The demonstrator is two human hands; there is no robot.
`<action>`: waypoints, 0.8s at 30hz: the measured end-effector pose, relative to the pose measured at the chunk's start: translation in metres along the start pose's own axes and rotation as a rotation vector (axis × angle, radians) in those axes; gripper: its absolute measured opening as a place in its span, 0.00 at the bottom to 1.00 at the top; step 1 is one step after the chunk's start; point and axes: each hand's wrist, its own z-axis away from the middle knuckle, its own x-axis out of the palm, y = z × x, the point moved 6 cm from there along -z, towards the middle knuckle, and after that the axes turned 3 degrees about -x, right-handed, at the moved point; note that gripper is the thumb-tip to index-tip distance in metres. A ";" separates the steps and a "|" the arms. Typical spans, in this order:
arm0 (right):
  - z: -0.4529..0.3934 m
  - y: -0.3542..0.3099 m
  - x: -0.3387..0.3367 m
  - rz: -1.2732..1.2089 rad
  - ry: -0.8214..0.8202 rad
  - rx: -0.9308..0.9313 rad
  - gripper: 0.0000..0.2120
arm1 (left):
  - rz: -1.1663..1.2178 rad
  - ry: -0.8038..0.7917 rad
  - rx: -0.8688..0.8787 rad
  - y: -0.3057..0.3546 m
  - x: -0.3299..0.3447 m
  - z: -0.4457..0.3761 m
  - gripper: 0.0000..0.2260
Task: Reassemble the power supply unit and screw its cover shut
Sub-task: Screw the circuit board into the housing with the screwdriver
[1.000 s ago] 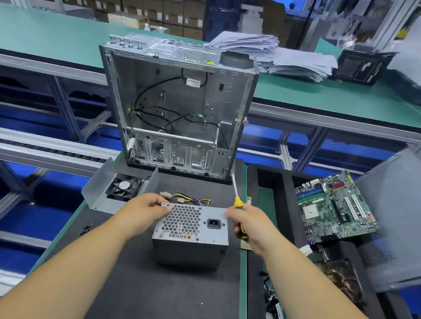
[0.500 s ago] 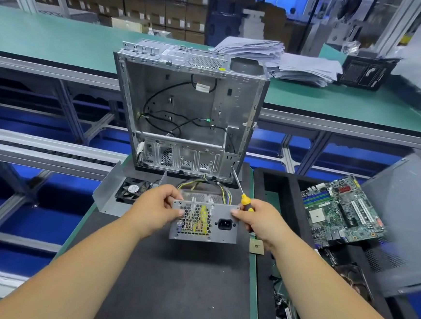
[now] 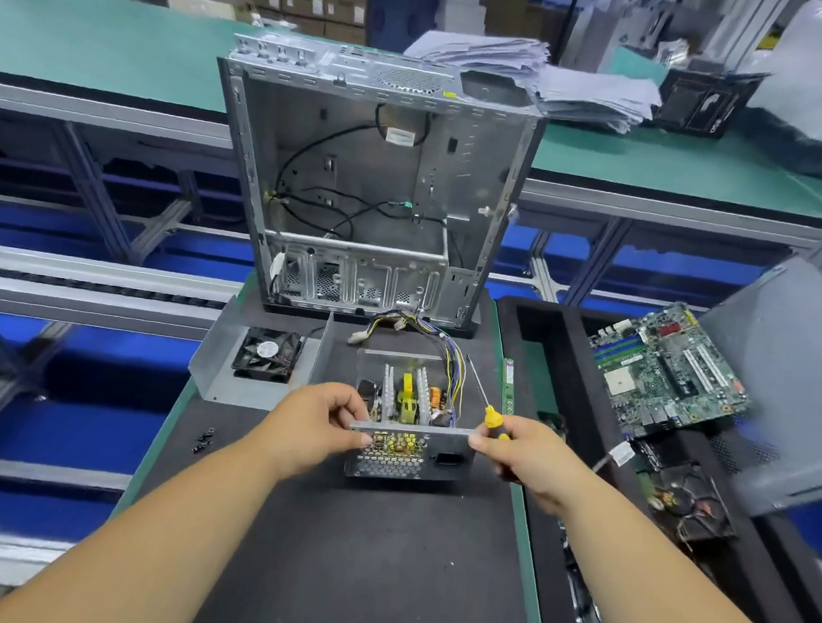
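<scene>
Power supply unit (image 3: 410, 424): centre of the frame, on the dark mat (image 3: 355, 552), open-topped so the heat sinks, yellow part and coil show; its wire bundle (image 3: 426, 337) trails toward the upper middle.
Left hand (image 3: 314, 426): fingers curled, pinching the left end of the perforated rear plate.
Right hand (image 3: 523, 450): fingertips pinch the plate's right end while the same fist keeps a yellow-handled screwdriver (image 3: 483, 398), its shaft pointing up and away.
Cover (image 3: 257, 368): I take the bent sheet with the fan, just left of the unit, for the lid; not yet fitted.
Handling: looks rigid and fairly weighty; sheet edges thin and probably sharp; the bare board is fragile. Best held by the outer walls, never the components.
Screws (image 3: 203, 440): small dark cluster at the mat's left edge, easily scattered.
Room: open mat toward the bottom of the frame; the empty computer case (image 3: 374, 185) stands close behind, a foam tray (image 3: 545, 331) bounds the right, and the mat edge drops off on the left.
</scene>
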 end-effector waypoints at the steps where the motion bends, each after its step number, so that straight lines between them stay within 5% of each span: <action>1: 0.003 0.006 0.003 -0.022 -0.003 0.015 0.02 | -0.021 -0.009 0.001 -0.004 0.002 0.002 0.10; 6: 0.013 0.039 0.001 -0.194 0.209 0.098 0.07 | -0.133 0.062 0.002 -0.024 0.010 0.013 0.12; 12: 0.032 0.075 -0.026 0.302 0.462 0.203 0.03 | -0.143 0.112 -0.018 -0.027 0.017 0.024 0.13; 15: 0.035 0.081 -0.032 0.491 0.419 0.276 0.02 | -0.087 0.161 -0.038 -0.026 0.019 0.031 0.13; 20: 0.030 0.084 -0.035 0.642 0.373 0.299 0.18 | -0.095 0.325 -0.012 -0.013 0.014 0.057 0.15; 24: 0.030 0.082 -0.032 0.640 0.335 0.258 0.16 | -0.045 0.442 -0.025 -0.008 0.014 0.084 0.14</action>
